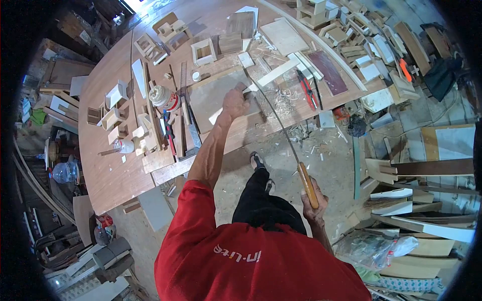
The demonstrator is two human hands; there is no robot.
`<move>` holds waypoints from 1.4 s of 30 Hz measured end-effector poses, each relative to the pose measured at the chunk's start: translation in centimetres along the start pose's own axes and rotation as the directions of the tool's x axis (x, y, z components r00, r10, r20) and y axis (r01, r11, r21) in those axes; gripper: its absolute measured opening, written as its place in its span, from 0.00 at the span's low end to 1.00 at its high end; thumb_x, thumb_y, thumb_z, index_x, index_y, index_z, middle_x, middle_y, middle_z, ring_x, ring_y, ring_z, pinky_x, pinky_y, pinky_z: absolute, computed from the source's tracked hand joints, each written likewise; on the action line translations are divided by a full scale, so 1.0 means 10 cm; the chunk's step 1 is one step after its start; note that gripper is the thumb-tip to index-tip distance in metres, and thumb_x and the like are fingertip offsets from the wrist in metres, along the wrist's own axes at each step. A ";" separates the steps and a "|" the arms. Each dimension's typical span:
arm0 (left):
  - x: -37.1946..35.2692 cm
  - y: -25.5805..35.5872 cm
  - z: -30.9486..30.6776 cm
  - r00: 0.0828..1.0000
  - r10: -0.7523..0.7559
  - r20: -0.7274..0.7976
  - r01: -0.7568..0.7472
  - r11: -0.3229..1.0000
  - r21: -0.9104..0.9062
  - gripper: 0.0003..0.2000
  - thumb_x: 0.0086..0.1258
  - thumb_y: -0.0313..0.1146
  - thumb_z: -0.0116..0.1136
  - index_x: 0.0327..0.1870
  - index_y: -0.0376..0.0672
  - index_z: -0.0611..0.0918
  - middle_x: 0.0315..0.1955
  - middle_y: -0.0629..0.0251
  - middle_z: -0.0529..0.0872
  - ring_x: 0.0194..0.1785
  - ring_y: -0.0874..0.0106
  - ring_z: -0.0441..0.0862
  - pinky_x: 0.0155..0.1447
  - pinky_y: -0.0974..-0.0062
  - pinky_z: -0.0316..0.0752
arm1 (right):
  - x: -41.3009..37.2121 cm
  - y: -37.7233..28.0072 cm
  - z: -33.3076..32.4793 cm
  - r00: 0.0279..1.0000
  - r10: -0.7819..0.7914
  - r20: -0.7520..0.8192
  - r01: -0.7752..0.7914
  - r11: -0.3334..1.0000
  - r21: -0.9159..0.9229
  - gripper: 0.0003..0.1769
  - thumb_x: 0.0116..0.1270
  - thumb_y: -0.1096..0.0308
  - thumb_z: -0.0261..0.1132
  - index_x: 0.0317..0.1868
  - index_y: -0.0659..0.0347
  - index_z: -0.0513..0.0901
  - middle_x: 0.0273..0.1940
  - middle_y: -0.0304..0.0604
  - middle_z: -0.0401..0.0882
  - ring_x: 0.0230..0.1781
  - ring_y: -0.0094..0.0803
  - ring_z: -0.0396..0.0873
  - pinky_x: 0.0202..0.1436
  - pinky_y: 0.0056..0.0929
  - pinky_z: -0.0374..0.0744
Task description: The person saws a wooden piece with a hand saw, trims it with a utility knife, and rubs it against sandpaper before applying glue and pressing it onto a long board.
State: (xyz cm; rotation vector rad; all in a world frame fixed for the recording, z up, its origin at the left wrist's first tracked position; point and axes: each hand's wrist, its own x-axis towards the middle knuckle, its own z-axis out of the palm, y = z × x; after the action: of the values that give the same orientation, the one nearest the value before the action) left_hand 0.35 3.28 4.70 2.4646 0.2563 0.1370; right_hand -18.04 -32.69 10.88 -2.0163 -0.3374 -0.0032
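My right hand (315, 203) is wrapped round the wooden handle of a long thin saw (280, 122), whose blade is seen nearly edge-on. The far end of the blade reaches the table and crosses a pale wooden strip (275, 74). My left hand (236, 104) grips this strip just left of the blade, and the fingers hide part of it. Under the strip lies a flat grey-brown board (203, 100). Curled wood shavings (284, 104) are heaped right of the blade.
Red-and-black pliers-like tools (307, 91) lie to the right, with a dark red panel (328, 72) beyond. At left are a glue jar (163, 98), a metal square (193, 135) and small wooden chairs (118, 94). Wood offcuts (401, 200) crowd the floor at right.
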 end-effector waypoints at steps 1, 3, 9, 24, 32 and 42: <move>-0.01 0.06 -0.04 1.000 0.002 -0.001 -0.002 1.000 0.002 0.16 0.63 0.40 0.60 0.44 0.40 0.73 0.35 0.48 0.84 0.38 0.47 0.82 0.44 0.52 0.76 | 0.03 -0.01 0.01 1.000 -0.005 -0.002 0.005 1.000 0.008 0.23 0.61 0.72 0.66 0.58 0.69 0.77 0.44 0.53 0.84 0.33 0.31 0.84 0.37 0.25 0.80; -0.04 0.20 -0.11 0.998 -0.054 -0.038 0.061 0.972 0.226 0.17 0.60 0.34 0.61 0.47 0.40 0.71 0.38 0.48 0.83 0.45 0.46 0.80 0.48 0.52 0.73 | 0.04 -0.03 0.01 1.000 -0.010 -0.004 0.010 1.000 0.014 0.23 0.62 0.73 0.65 0.58 0.69 0.76 0.44 0.53 0.84 0.34 0.31 0.84 0.37 0.25 0.80; -0.03 0.14 -0.05 0.995 0.025 -0.098 0.000 0.968 0.250 0.17 0.58 0.33 0.62 0.46 0.42 0.72 0.43 0.51 0.82 0.45 0.49 0.80 0.50 0.56 0.74 | 0.00 -0.09 -0.02 1.000 0.001 0.000 -0.001 0.999 0.051 0.23 0.63 0.71 0.65 0.58 0.69 0.76 0.45 0.51 0.83 0.38 0.29 0.83 0.42 0.25 0.79; -0.18 -0.15 0.33 0.976 0.128 -0.174 -0.064 0.941 0.333 0.13 0.58 0.32 0.60 0.46 0.49 0.82 0.48 0.64 0.80 0.56 0.59 0.74 0.56 0.58 0.70 | 0.14 -0.08 0.09 0.988 0.156 -0.009 -0.153 0.977 0.149 0.22 0.65 0.75 0.65 0.59 0.68 0.75 0.46 0.52 0.84 0.43 0.28 0.82 0.45 0.23 0.78; -0.15 -0.04 0.34 0.967 0.104 -0.231 -0.035 0.958 0.285 0.12 0.59 0.32 0.59 0.45 0.48 0.83 0.46 0.63 0.80 0.54 0.56 0.75 0.55 0.57 0.70 | 0.17 -0.02 0.21 0.997 0.076 0.006 -0.076 0.984 0.162 0.22 0.64 0.74 0.66 0.59 0.69 0.76 0.46 0.51 0.84 0.44 0.28 0.82 0.46 0.24 0.79; 0.10 -0.14 0.32 0.979 -0.188 -0.085 0.198 0.970 0.139 0.07 0.58 0.38 0.60 0.36 0.51 0.83 0.39 0.60 0.84 0.47 0.54 0.79 0.52 0.58 0.74 | 0.16 -0.02 0.20 0.995 0.090 0.035 -0.094 0.987 0.131 0.23 0.63 0.77 0.64 0.60 0.68 0.75 0.45 0.52 0.84 0.41 0.28 0.83 0.43 0.24 0.80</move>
State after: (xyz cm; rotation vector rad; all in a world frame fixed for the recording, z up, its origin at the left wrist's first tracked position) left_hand 1.63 2.66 1.38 2.5664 0.5531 0.1263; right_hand -16.81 -30.46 10.37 -1.8997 -0.2554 0.1037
